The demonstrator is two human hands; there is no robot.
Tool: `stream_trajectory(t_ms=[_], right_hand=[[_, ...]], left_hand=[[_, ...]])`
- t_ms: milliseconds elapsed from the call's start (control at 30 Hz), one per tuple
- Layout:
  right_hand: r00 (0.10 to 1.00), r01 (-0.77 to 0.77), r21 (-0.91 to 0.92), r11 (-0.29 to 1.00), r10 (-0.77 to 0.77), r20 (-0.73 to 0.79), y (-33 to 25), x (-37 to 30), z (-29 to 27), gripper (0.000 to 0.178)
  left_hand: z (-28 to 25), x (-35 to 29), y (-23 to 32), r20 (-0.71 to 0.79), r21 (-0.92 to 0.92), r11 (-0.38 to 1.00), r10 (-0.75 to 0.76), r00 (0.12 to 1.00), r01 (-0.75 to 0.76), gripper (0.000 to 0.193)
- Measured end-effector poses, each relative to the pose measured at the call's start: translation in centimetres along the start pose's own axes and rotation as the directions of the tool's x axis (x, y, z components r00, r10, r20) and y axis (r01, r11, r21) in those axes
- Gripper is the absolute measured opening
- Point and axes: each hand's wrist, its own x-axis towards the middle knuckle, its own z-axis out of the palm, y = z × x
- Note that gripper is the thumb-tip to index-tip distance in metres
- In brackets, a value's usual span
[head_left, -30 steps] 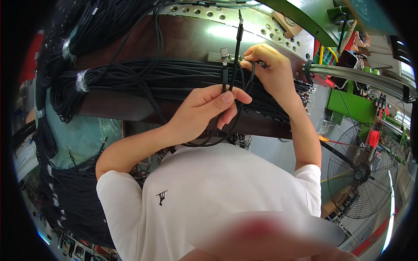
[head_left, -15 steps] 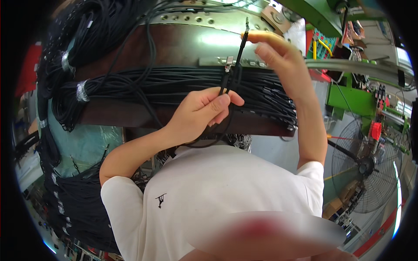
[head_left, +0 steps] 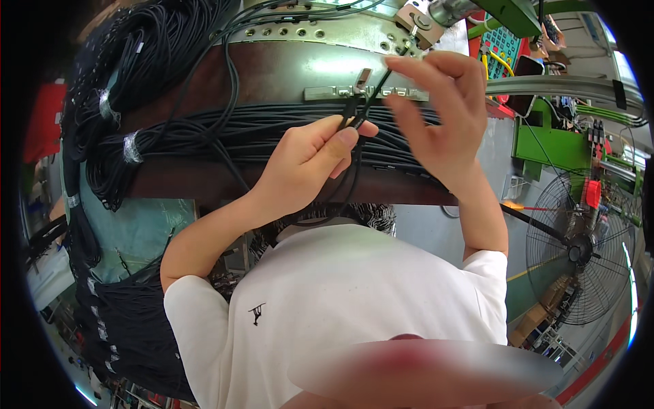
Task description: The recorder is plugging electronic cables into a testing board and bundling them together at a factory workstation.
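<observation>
My left hand [head_left: 303,160] is closed on a thin black cable [head_left: 378,90], pinching it between thumb and fingers over the table. Two ends stick up from this grip. The shorter one carries a flat metal terminal [head_left: 364,77]; the longer slants up and right past my right fingertips. Below the grip, the cable hangs in a loop toward my shirt. My right hand [head_left: 446,112] is open, slightly blurred, with thumb and index finger apart. Its index tip is close to the longer end; whether they touch I cannot tell. Beneath both hands lies a long bundle of black cables [head_left: 272,129].
The bundle rests on a dark brown tabletop [head_left: 286,65] with a metal strip [head_left: 320,93] on it. Behind is a perforated metal plate [head_left: 303,33] and a green machine [head_left: 507,15]. Coiled cables [head_left: 160,51] are piled at left. A floor fan [head_left: 579,249] stands at right.
My left hand has shifted slightly up with the cable, whose longer end now slants farther right. My right hand has come down and its fingers have spread. The whole view has moved slightly.
</observation>
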Motion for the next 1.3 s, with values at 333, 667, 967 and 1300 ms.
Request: stream_trajectory(t_ms=[333, 667, 967, 1300], right_hand=[[0.964, -0.054, 0.195, 0.979, 0.000, 0.268, 1.5, -0.9, -0.2, 0.012], [0.963, -0.257, 0.330, 0.908, 0.211, 0.170, 1.9, -1.6, -1.1, 0.007], [0.984, -0.012, 0.483, 0.875, -0.076, 0.162, 1.0, -2.5, -2.2, 0.012], [0.812, -0.578, -0.271, 0.770, 0.510, -0.284, 22.0, -11.0, -9.1, 0.034]], left_hand=[[0.6, 0.4, 0.5, 0.073, 0.209, 0.974, -0.101, 0.992, 0.084, 0.026], [1.2, 1.3, 2.5, 0.158, -0.096, 0.972, -0.197, 0.968, 0.214, 0.037], [3.2, -0.2, 4.5, 0.354, -0.292, 0.913, -0.174, 0.919, 0.285, 0.030], [3.3, 1.7, 3.0, 0.131, -0.401, 0.881, -0.218, 0.967, 0.253, 0.023]])
